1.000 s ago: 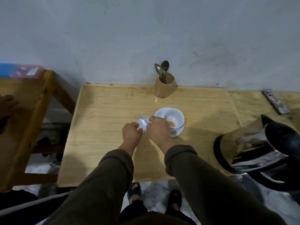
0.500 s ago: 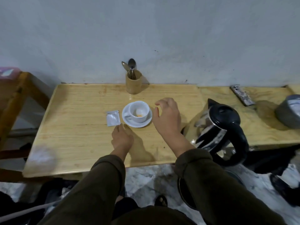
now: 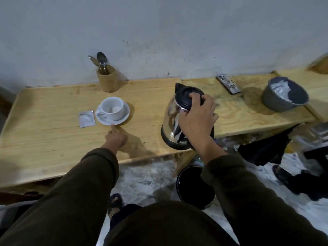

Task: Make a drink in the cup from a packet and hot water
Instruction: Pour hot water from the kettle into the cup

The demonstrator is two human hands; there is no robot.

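Observation:
A white cup (image 3: 113,108) stands on a white saucer (image 3: 124,116) on the wooden table (image 3: 49,132). The silver packet (image 3: 86,118) lies flat just left of the saucer. My left hand (image 3: 116,137) rests on the table with its index finger touching the saucer's near rim; the other fingers are curled. A steel kettle (image 3: 173,121) with a black lid stands to the right. My right hand (image 3: 197,118) is closed around the kettle's handle, covering it.
A wooden holder (image 3: 107,80) with spoons stands by the wall behind the cup. A phone (image 3: 228,83) and a grey bowl (image 3: 284,95) lie on the table's right part. A black round pot (image 3: 195,187) sits on the floor under the table edge.
My hands let go of the packet, which now lies beside the saucer. My right hand moved right and took the kettle's handle; my left hand slid to the saucer's rim.

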